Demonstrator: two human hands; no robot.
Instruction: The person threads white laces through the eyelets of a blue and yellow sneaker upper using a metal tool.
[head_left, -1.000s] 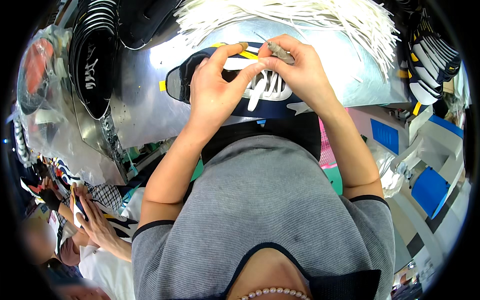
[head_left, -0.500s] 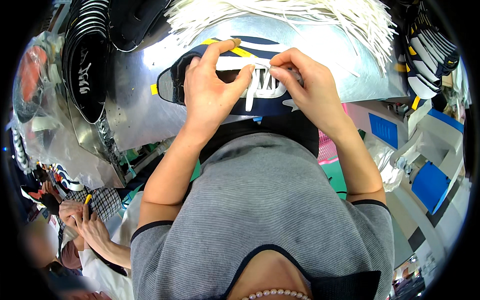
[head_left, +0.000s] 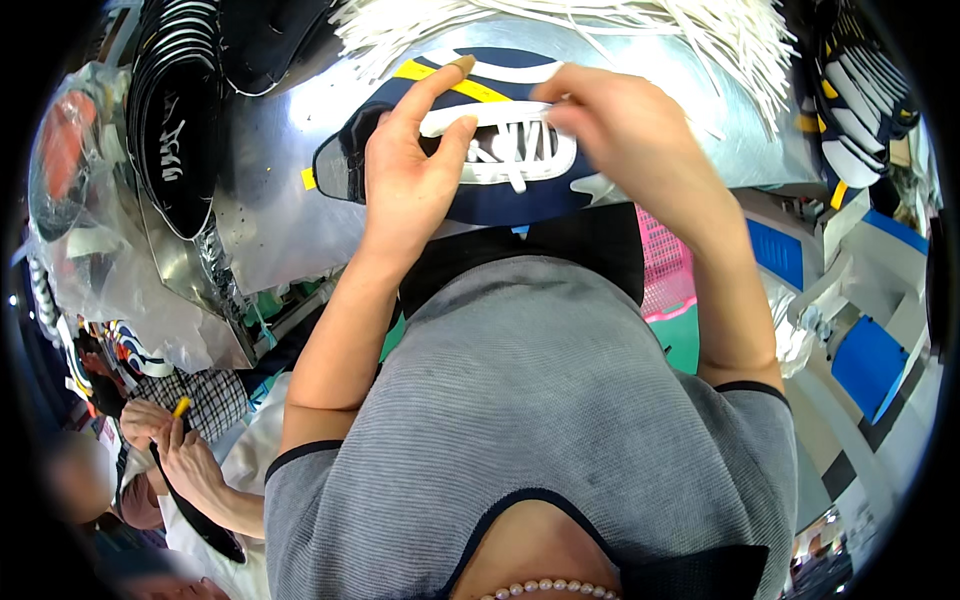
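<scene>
Both hands are working over a navy shoe upper (head_left: 500, 190) that is lying flat on the shiny metal counter (head_left: 270, 200), just beyond the person's grey-shirted chest. Her left hand (head_left: 415, 175) is resting on the left half of the upper, the index finger stretched out toward the far edge with a tan cap on its tip, the thumb pressing against the white lace panel (head_left: 510, 145); the other fingers are curling down onto the navy fabric. Her right hand (head_left: 625, 135) is hovering over the right end of the same panel, fingers bunched together as if pinching something small there, though what sits between them I cannot tell because the hand is blurring. So the upper is lying under and between the two hands, its toe pointing left, a yellow stripe (head_left: 445, 80) showing past the left index finger.

Farther back, a heap of white laces (head_left: 620, 25) is spilling across the counter. Stacks of dark uppers (head_left: 175, 120) are standing at the far left and more of them (head_left: 860, 110) at the far right. Down at the near left, another person's hands (head_left: 165, 435) are holding a small yellow thing.
</scene>
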